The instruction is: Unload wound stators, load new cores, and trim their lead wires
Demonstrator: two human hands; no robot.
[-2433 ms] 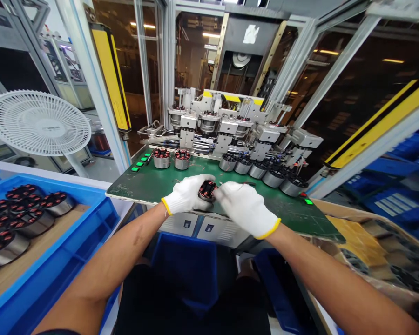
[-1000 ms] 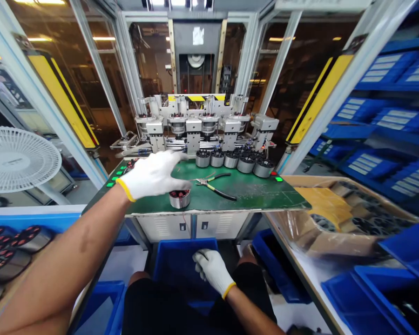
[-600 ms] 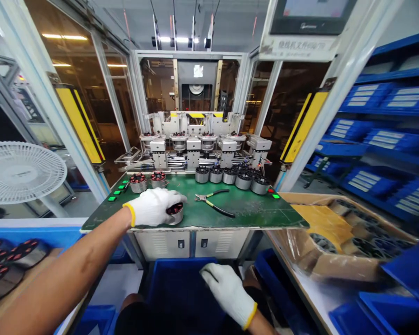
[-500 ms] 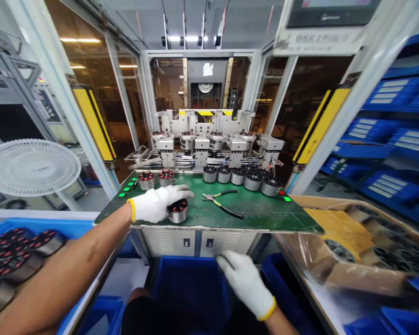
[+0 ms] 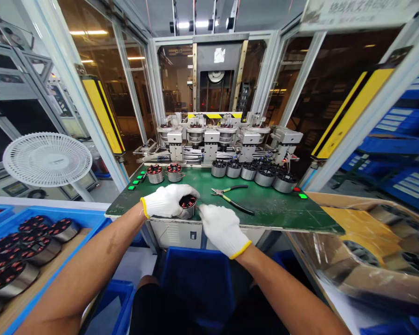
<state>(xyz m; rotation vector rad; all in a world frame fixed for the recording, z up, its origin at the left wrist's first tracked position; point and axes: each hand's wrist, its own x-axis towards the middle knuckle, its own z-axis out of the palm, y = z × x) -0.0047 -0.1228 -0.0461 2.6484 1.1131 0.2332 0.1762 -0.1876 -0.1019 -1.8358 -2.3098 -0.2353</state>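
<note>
My left hand, in a white glove with a yellow cuff, is wrapped round a wound motor stator at the front edge of the green table. Copper windings show in the top of its steel ring. Close by on the right, my gloved right hand has its fingers pressed together near the stator's side; what they pinch, if anything, is too small to make out. Diagonal cutters with black and green handles lie on the table beyond that hand. Two more wound stators stand at the back left.
Several stators without visible copper line the table's back right. Behind them stands a winding machine. A blue bin of wound stators sits left, a cardboard box right, and a blue bin below. A white fan stands far left.
My right hand has risen from above the lower blue bin to the stator, its fingers now closed together. My left hand stays on the stator. The camera view has shifted.
</note>
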